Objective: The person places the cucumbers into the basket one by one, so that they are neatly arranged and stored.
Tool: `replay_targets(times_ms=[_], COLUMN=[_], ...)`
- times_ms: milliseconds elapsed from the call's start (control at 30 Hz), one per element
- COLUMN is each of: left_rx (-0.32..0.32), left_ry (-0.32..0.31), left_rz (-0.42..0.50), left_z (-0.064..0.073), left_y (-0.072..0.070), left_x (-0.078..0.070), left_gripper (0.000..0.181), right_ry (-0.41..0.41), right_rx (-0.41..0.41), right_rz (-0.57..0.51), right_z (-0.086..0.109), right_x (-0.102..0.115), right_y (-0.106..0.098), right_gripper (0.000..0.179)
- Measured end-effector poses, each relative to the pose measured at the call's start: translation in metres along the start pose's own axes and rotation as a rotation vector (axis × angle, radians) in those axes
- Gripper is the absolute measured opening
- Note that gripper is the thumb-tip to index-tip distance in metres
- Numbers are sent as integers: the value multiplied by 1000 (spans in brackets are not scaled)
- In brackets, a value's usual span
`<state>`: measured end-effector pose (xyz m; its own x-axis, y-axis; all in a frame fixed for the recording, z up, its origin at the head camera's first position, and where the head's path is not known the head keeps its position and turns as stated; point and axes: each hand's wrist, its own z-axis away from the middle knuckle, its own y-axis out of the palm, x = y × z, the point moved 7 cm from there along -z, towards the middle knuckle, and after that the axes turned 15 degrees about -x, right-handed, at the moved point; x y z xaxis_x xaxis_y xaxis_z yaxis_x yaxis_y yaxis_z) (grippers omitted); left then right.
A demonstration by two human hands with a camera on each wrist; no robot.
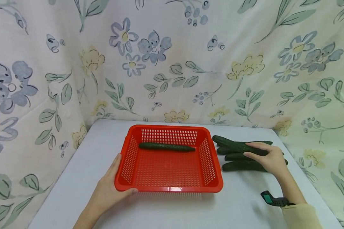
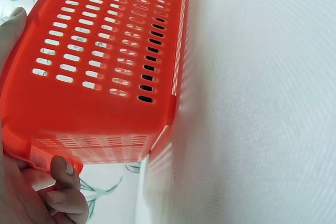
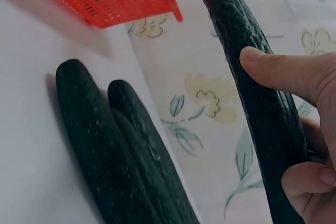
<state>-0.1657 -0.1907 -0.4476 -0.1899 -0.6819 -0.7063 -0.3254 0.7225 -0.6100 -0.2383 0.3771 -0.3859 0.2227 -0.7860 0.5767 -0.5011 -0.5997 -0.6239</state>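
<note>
Where the flowered cloth (image 1: 11, 127) hangs down beyond the left edge of the white tabletop (image 1: 74, 178), I begin my look; just in from there the left hand (image 1: 106, 189) holds the near left corner of a red plastic basket (image 1: 169, 190), its thumb on the near rim and its other fingers along the left side, fingertips curling at the rim in the left wrist view; the basket sits upright around the middle of the tabletop, its walls and floor pierced with small holes; inside, close to the far wall, one dark green cucumber (image 1: 167, 147) lies crosswise; to the right of the basket, several loose cucumbers (image 1: 242, 166) lie roughly side by side; the right hand (image 1: 270, 158) is among them, pinching a held cucumber (image 1: 235, 145) between thumb and fingers, its left end pointing toward the basket's right rim; a black wristband (image 1: 275, 200) with a greenish face circles that wrist, and nearest me comes a pale yellow sleeve (image 1: 301, 216).
</note>
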Motion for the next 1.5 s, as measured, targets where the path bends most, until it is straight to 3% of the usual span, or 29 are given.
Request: replay_targets(times_ms=[267,733,1000,1500], left_rx=[19,22,17,15], left_ry=[-25,-34,-36,-42], left_rz=[-15,-8,6,5], left_z=[3,3,2,3], left_y=[3,5,3,2], left_x=[4,5,3,2], left_gripper=[139,138,137,136], right_ry=[42,-44,-80,-79], right_rx=[65,75,66,117], right_rz=[-84,-100,-164,-212], right_z=[-10,-28,-33,-40], right_x=[15,48,61,84], right_y=[17,44,56,78], right_gripper=[42,37,35,36])
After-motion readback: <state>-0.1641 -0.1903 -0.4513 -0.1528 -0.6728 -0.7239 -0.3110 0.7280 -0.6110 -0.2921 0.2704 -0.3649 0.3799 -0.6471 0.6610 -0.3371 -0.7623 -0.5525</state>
